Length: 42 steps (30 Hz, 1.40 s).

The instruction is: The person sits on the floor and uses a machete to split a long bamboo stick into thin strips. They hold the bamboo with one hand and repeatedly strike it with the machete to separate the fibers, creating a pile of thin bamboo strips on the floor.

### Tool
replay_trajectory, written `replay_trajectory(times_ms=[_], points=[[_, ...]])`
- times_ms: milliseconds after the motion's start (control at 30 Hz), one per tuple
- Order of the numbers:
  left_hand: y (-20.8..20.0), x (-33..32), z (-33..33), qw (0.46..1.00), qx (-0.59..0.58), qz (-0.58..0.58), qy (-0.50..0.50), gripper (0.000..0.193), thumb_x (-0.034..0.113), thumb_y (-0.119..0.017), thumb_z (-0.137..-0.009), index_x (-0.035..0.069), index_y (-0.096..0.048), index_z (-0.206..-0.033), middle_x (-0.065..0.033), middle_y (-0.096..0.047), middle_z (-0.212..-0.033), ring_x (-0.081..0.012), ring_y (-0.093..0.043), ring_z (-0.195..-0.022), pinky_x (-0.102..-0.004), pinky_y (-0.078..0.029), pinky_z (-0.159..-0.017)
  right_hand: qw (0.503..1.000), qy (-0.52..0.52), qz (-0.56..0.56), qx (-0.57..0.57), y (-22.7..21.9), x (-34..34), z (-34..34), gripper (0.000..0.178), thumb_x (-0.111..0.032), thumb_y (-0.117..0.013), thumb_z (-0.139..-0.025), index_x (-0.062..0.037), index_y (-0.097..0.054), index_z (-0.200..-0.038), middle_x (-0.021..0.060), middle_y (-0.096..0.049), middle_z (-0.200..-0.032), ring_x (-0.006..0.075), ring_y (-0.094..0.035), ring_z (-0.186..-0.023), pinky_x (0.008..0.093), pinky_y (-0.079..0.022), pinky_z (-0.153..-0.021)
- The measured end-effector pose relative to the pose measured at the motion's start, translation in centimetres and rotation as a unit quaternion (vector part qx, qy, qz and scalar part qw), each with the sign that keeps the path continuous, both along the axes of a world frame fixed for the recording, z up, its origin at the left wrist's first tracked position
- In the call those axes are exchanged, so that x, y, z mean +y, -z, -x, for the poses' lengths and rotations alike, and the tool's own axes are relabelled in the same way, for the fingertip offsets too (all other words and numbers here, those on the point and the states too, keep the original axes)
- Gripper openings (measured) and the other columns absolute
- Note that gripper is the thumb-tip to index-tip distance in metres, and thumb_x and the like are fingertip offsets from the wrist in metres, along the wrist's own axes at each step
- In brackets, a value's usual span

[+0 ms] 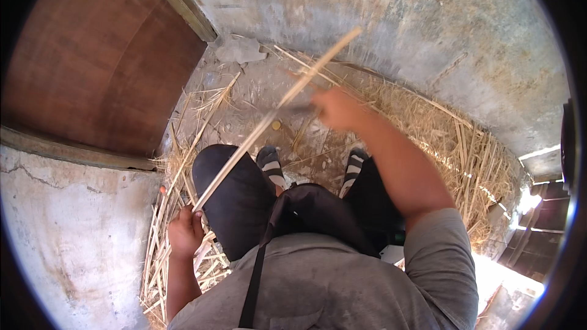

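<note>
My left hand [185, 232] is closed round the near end of a long, pale bamboo strip [241, 151]. From there the strip slants up to the right, across my dark-trousered left thigh, toward the wall. My right hand [338, 110], blurred by motion, is closed close to the strip's upper half. A dark, narrow blade, seemingly of a knife [292, 110], sticks out leftward from its fingers. The blade crosses the strip in this view, but the blur hides whether they touch. The knife's handle is covered by my fingers.
Bamboo shavings and split strips [465, 159] lie heaped along the right wall [391, 12], and more strips [162, 256] lie on my left. A brown door panel [104, 55] stands at the far left. My feet in striped footwear [353, 168] rest on the dirt floor [312, 146].
</note>
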<state>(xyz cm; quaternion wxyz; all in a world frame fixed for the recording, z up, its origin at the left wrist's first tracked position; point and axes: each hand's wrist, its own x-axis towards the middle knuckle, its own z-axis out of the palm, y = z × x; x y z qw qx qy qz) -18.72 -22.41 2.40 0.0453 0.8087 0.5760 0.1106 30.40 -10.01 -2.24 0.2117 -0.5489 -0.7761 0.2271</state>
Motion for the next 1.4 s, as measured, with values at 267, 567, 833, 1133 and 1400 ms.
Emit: replay_trajectory(times_ms=[267, 567, 833, 1133, 1400], points=[[-1.4, 0.1, -0.3, 0.997, -0.023, 0.068, -0.024, 0.017, 0.017, -0.062, -0.100, 0.001, -0.060, -0.100, -0.0245, -0.064, -0.071, -0.0484, -0.063, -0.065, -0.0550, -0.047, -0.058, 0.991, 0.078, 0.005, -0.108, -2.9, -0.1, 0.1, 0.027, -0.011, -0.070, -0.079, -0.0076, -0.070, -0.106, 0.0182, -0.074, -0.095, 0.0376, -0.072, -0.090, 0.0506, -0.056, -0.079], [-0.1, -0.3, 0.1, 0.998, 0.001, 0.018, -0.059, 0.030, 0.028, -0.061, -0.104, 0.003, -0.059, -0.088, -0.0226, -0.061, -0.067, -0.0464, -0.061, -0.062, -0.0531, -0.044, -0.054, 0.972, 0.175, 0.050, -0.150, -1.2, 0.9, -2.1, 0.026, -0.017, -0.071, -0.082, -0.0074, -0.069, -0.106, 0.0168, -0.075, -0.096, 0.0380, -0.072, -0.094, 0.0513, -0.056, -0.081], [-2.5, -0.1, 0.0, 0.971, -0.120, 0.188, -0.085, 0.019, 0.015, -0.063, -0.101, -0.001, -0.058, -0.091, -0.0208, -0.063, -0.066, -0.0400, -0.064, -0.059, -0.0456, -0.047, -0.056, 0.979, 0.142, 0.007, -0.147, -2.4, 0.5, -2.2, 0.026, -0.017, -0.071, -0.082, -0.0109, -0.069, -0.107, 0.0164, -0.074, -0.092, 0.0374, -0.072, -0.090, 0.0525, -0.056, -0.078], [-2.1, 0.0, 0.2, 0.984, -0.065, 0.156, -0.058, 0.027, 0.024, -0.060, -0.104, -0.001, -0.062, -0.093, -0.0211, -0.059, -0.065, -0.0400, -0.060, -0.059, -0.0462, -0.043, -0.055, 0.990, 0.024, 0.049, -0.129, -4.1, -0.4, 2.2, 0.023, -0.026, -0.070, -0.089, -0.0097, -0.070, -0.105, 0.0162, -0.074, -0.092, 0.0381, -0.072, -0.087, 0.0515, -0.056, -0.078], [-1.3, -0.1, 0.2, 0.987, -0.082, 0.127, -0.047, 0.034, 0.024, -0.062, -0.103, 0.001, -0.055, -0.080, -0.0227, -0.057, -0.061, -0.0461, -0.057, -0.057, -0.0501, -0.043, -0.054, 0.989, 0.143, 0.019, -0.029, -1.7, 0.3, -1.2, 0.030, -0.027, -0.075, -0.086, -0.0077, -0.071, -0.109, 0.0183, -0.073, -0.087, 0.0404, -0.071, -0.081, 0.0500, -0.055, -0.071]])
